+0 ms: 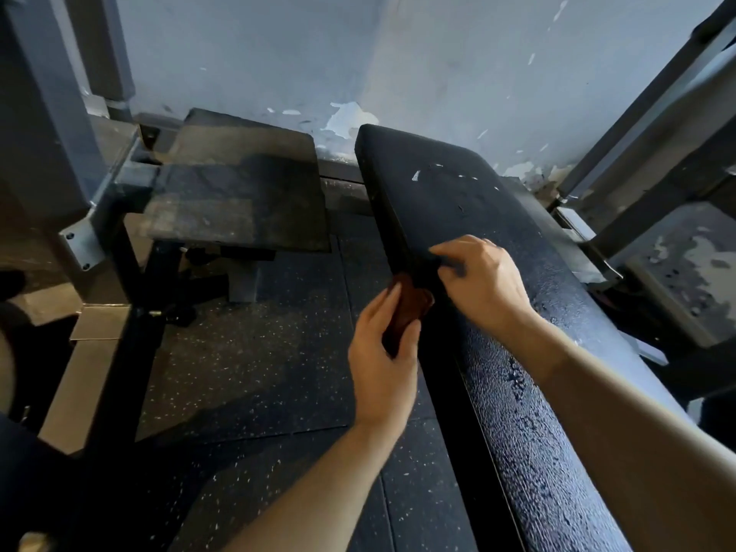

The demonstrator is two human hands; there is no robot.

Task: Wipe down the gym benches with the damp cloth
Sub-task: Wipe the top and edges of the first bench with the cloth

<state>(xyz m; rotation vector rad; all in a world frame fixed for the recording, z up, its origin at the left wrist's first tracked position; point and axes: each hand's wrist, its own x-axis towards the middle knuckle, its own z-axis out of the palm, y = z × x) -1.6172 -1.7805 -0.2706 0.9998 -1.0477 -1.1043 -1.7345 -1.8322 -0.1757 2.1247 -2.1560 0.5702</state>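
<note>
Speckled rubber flooring [247, 376] lies under a long black bench [529, 412] running from near right to the far wall. Its near stretch glistens with wet beads, so that part looks wiped; the far end [430, 181] looks dry with pale flecks, likely undone. At the bench's left edge the left hand [382, 360] grips a reddish-brown cloth [410, 304], and the right hand [486, 280] pinches a dark fold beside it. The dusty bench [239, 193] at far left seems untouched. No writing is readable.
</note>
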